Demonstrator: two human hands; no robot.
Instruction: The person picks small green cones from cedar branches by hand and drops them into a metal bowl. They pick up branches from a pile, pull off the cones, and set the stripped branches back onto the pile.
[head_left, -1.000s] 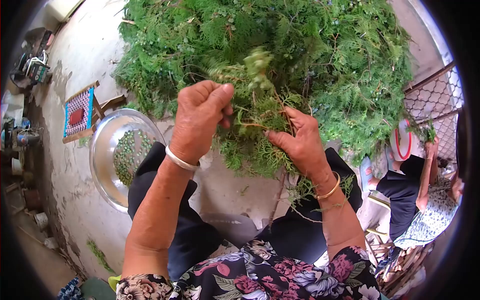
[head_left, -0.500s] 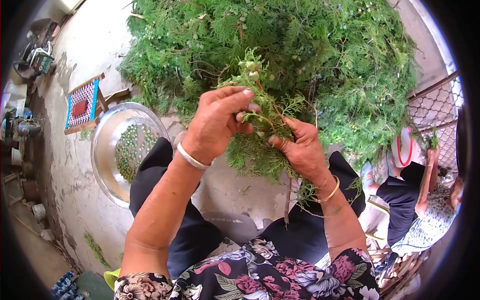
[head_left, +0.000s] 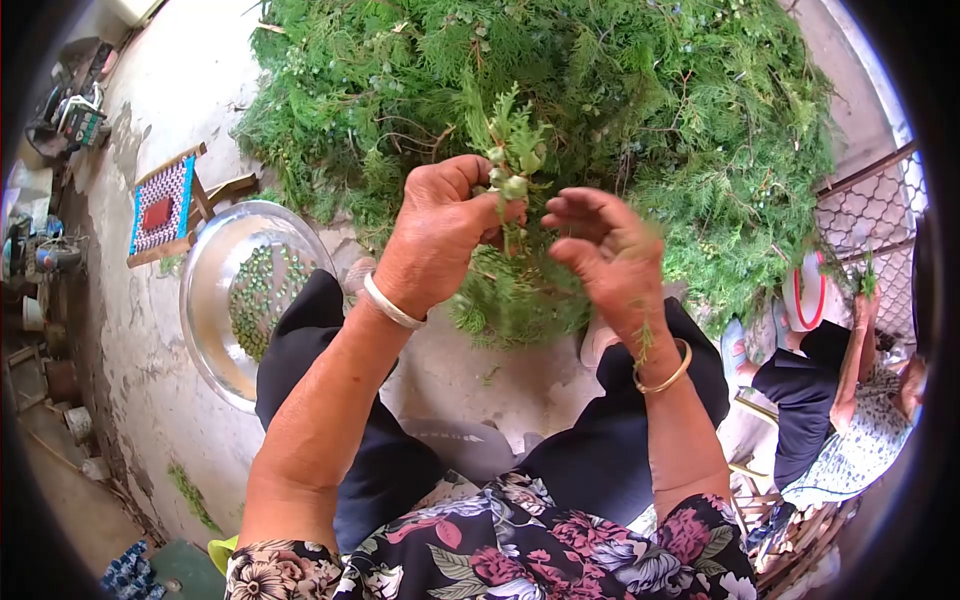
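Observation:
My left hand (head_left: pixel 440 228) is closed on a small green sprig (head_left: pixel 512 150) with pale round cones, held upright in front of me. Beside it, my right hand (head_left: pixel 610 255) is raised with its fingers apart and nothing in them. Both hands hover over a big pile of cut green branches (head_left: pixel 640 110) that fills the ground ahead. A silver bangle is on my left wrist, a gold one on my right.
A round metal basin (head_left: pixel 205 310) with a heap of green cones (head_left: pixel 258 300) sits on the concrete at my left knee. A small woven stool (head_left: pixel 162 213) stands beyond it. Another seated person (head_left: pixel 835 400) is at the right, by a wire fence (head_left: pixel 875 200).
My right hand has let go of the branch it held and lifted with fingers spread. The branch has dropped. My left hand now holds only a short sprig.

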